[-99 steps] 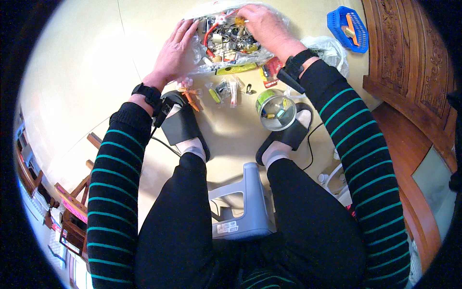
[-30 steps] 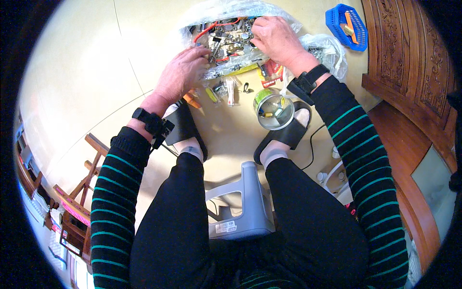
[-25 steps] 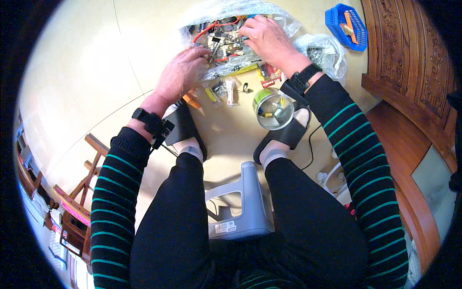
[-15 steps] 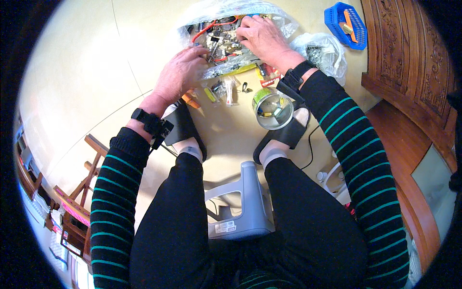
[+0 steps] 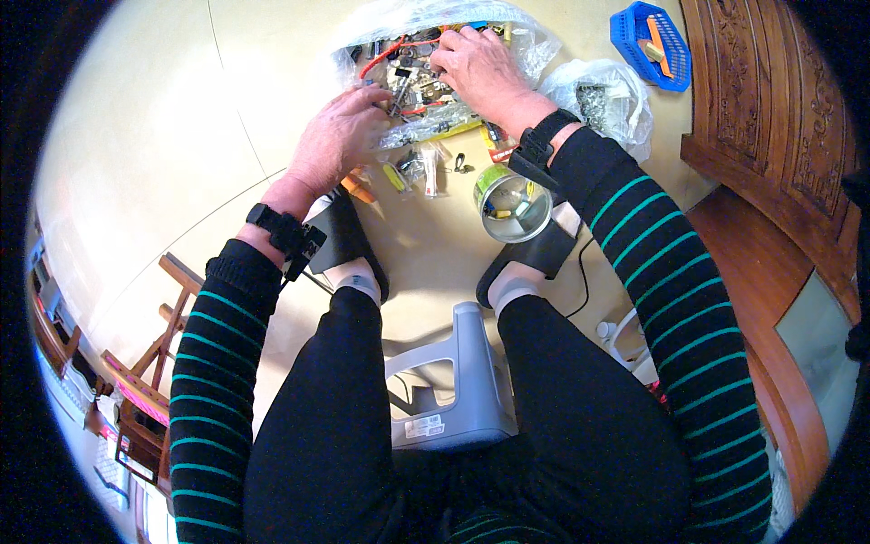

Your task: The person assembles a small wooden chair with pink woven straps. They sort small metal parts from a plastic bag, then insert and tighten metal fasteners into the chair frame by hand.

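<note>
A clear plastic bag [image 5: 535, 36] lies spread on the floor, its opening full of small hardware parts [image 5: 412, 77] and a red cord [image 5: 381, 59]. At its near left edge, my left hand [image 5: 340, 131] has its fingers bent together over the plastic, fingertips against the parts. My right hand [image 5: 480, 72] reaches in from the right, fingers curved and apart over the parts; nothing shows in them, though the fingertips are partly hidden. Nearer me stands a green tin can [image 5: 489, 181] with a few small pieces inside, beside my right slipper [image 5: 535, 249].
Small packets [image 5: 430, 170], a yellow item [image 5: 395, 177] and an orange tool handle [image 5: 358, 186] lie before the bag. A second plastic bag [image 5: 625, 109] and a blue basket [image 5: 619, 41] are to the right, near a carved wooden cabinet [image 5: 752, 91]. A grey stool [image 5: 480, 381] stands between my legs.
My right hand has shifted slightly left over the parts, uncovering more of the second bag. The left hand stays in place.
</note>
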Available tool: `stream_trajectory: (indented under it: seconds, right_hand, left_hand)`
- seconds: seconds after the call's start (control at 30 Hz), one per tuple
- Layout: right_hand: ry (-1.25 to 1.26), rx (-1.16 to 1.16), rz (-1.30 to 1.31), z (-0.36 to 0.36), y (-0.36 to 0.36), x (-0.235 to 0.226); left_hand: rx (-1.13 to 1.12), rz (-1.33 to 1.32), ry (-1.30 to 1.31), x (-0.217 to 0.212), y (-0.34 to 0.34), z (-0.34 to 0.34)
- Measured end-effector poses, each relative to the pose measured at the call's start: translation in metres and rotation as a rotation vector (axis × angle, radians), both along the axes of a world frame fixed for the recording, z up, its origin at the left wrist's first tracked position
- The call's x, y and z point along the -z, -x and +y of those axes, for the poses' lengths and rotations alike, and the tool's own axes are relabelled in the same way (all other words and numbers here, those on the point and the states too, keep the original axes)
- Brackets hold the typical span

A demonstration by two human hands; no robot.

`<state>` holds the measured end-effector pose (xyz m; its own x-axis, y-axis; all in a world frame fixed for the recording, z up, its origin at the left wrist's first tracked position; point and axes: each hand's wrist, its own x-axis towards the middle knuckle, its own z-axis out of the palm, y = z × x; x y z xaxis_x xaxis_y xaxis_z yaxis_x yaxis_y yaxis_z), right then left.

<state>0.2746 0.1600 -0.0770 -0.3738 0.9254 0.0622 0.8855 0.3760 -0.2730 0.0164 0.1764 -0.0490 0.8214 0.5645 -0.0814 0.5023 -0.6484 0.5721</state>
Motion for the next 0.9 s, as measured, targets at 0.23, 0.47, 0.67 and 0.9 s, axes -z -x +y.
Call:
stream_trajectory:
  seconds: [0.23,0.47,0.67,0.9]
  right_hand:
    - [0.168,0.131,0.208,-0.002,-0.008,-0.014]
    - [0.771,0.619,1.306,-0.011,-0.022,-0.042]
    - [0.887,0.734,1.520,-0.027,-0.025,-0.058]
    - [0.809,0.668,1.307,-0.032,-0.021,-0.063]
  left_hand:
    - [-0.005,-0.003,0.001,-0.003,0.000,-0.001]
    - [0.014,-0.011,0.015,-0.001,0.000,0.000]
    - [0.000,-0.043,0.000,0.004,0.002,0.000]
    - [-0.003,-0.038,0.012,0.006,0.003,0.000]
